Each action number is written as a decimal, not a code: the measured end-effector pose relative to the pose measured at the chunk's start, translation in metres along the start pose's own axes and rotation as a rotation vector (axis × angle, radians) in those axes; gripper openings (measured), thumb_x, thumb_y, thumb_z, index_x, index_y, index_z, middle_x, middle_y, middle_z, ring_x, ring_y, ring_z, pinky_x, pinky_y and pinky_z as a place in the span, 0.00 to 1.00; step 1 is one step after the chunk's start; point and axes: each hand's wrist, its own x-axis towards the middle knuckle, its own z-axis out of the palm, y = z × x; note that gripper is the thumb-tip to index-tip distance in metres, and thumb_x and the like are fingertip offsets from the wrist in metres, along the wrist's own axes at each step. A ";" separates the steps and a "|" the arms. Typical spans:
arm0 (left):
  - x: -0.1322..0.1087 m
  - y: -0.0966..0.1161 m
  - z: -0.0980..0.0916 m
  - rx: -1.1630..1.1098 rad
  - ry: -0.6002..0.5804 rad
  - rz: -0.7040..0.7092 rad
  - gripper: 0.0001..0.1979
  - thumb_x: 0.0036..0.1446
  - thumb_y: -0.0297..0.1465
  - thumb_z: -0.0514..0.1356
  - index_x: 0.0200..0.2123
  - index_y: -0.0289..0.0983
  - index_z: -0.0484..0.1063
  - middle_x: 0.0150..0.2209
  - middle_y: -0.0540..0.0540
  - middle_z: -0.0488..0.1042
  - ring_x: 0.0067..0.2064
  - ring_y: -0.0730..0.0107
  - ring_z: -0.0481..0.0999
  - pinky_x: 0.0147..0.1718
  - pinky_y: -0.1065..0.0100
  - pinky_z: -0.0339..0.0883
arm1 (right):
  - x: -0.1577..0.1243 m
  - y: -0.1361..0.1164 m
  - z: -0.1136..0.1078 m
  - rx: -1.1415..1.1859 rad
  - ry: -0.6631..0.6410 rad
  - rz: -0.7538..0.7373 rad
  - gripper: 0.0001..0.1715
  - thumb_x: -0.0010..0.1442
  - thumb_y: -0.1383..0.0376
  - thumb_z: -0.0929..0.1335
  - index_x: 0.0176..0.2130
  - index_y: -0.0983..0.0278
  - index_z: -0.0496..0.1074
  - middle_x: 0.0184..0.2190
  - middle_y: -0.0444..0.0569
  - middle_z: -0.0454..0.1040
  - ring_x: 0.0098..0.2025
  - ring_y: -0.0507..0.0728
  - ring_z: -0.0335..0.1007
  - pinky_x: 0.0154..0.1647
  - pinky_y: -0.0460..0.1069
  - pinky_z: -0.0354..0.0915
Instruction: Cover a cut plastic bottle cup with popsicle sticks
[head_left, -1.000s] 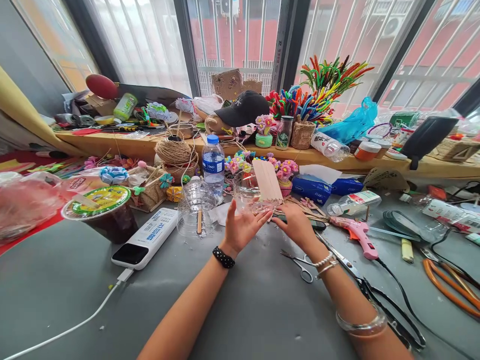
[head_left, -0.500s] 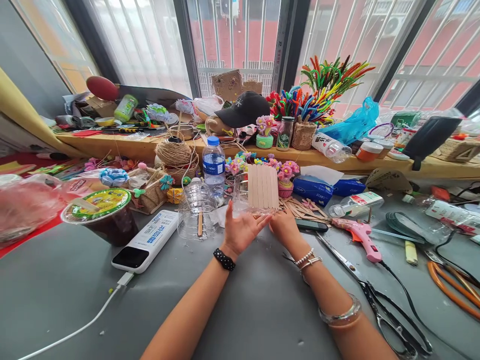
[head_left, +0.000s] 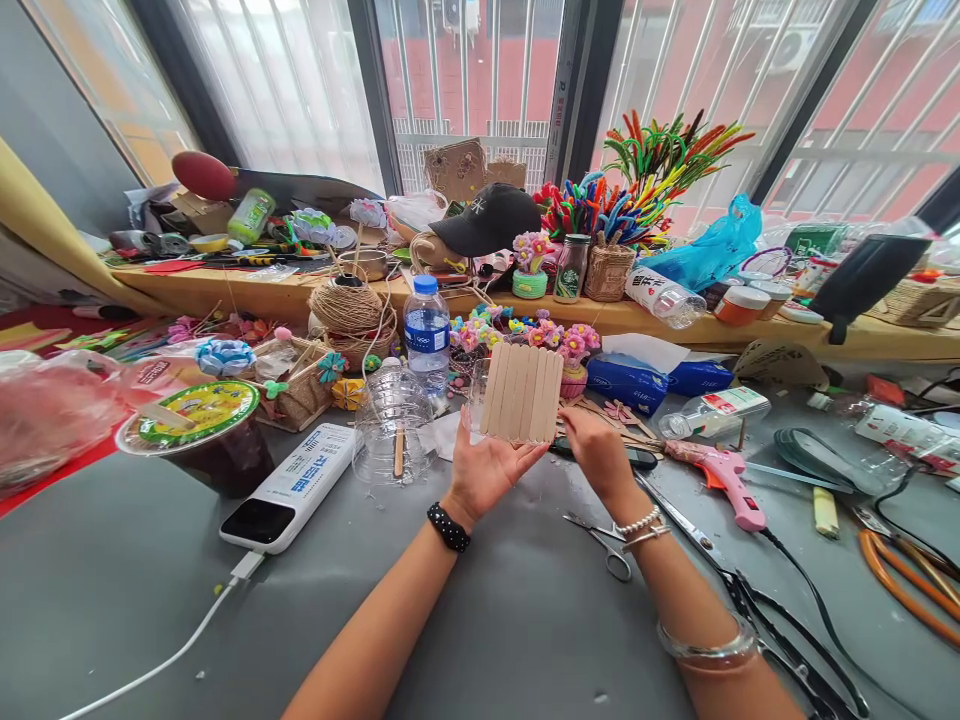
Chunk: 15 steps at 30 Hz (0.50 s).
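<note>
Wooden craft sticks stand side by side in a flat row on a clear plastic piece, whose edge shows at their left. My left hand supports this from below, palm up, with the thumb at the left side and the fingers under the lower edge. My right hand is closed close to the right edge of the sticks. Its fingertips are partly hidden, and I cannot make out what they pinch. Small scissors lie beneath the right wrist. Loose craft sticks lie behind the right hand.
On the right are a pink glue gun, large black-handled scissors and a clear bottle. A cut plastic bottle, a white power bank and a lidded drink cup stand left. Crafts and twine line the back.
The stick panel has come lower and tilted slightly. My right hand has moved right and off its lower edge, to its right side, uncovering the small scissors. My left hand still supports it.
</note>
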 end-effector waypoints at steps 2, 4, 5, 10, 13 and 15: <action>0.001 0.000 -0.001 0.011 0.025 0.015 0.37 0.52 0.51 0.44 0.57 0.31 0.50 0.49 0.35 0.66 0.47 0.56 0.69 0.49 0.57 0.59 | 0.001 0.007 -0.012 0.048 0.093 0.056 0.12 0.59 0.68 0.58 0.38 0.67 0.68 0.34 0.53 0.74 0.35 0.54 0.70 0.37 0.48 0.64; 0.002 0.001 -0.004 0.019 0.028 0.009 0.35 0.53 0.49 0.44 0.57 0.30 0.50 0.49 0.35 0.66 0.48 0.55 0.69 0.48 0.57 0.60 | 0.004 0.013 -0.026 0.132 0.194 0.144 0.12 0.59 0.64 0.58 0.39 0.66 0.66 0.33 0.52 0.73 0.32 0.53 0.70 0.34 0.48 0.65; 0.002 0.001 -0.005 0.020 0.024 -0.001 0.34 0.54 0.47 0.45 0.57 0.30 0.50 0.49 0.35 0.66 0.48 0.55 0.69 0.47 0.58 0.61 | 0.006 0.016 -0.034 0.279 0.269 0.236 0.12 0.57 0.62 0.61 0.39 0.65 0.66 0.31 0.50 0.73 0.30 0.53 0.69 0.32 0.48 0.65; 0.004 0.000 -0.008 0.042 0.025 -0.077 0.32 0.55 0.46 0.44 0.57 0.31 0.48 0.48 0.36 0.66 0.48 0.57 0.69 0.44 0.61 0.64 | 0.013 0.026 -0.064 0.993 0.301 0.504 0.21 0.45 0.58 0.71 0.39 0.63 0.65 0.22 0.40 0.67 0.22 0.49 0.62 0.23 0.45 0.62; 0.005 -0.001 -0.010 0.028 0.025 -0.193 0.35 0.54 0.47 0.43 0.58 0.30 0.45 0.45 0.35 0.68 0.46 0.55 0.70 0.40 0.59 0.66 | 0.014 0.020 -0.075 1.193 0.093 0.514 0.25 0.44 0.59 0.71 0.42 0.63 0.64 0.21 0.38 0.66 0.20 0.46 0.59 0.20 0.43 0.58; 0.006 -0.002 -0.012 -0.009 0.016 -0.287 0.36 0.53 0.48 0.45 0.58 0.30 0.44 0.45 0.34 0.67 0.45 0.53 0.71 0.39 0.59 0.66 | 0.014 0.012 -0.080 1.231 -0.064 0.465 0.27 0.45 0.58 0.70 0.45 0.62 0.64 0.20 0.38 0.65 0.19 0.46 0.58 0.19 0.42 0.57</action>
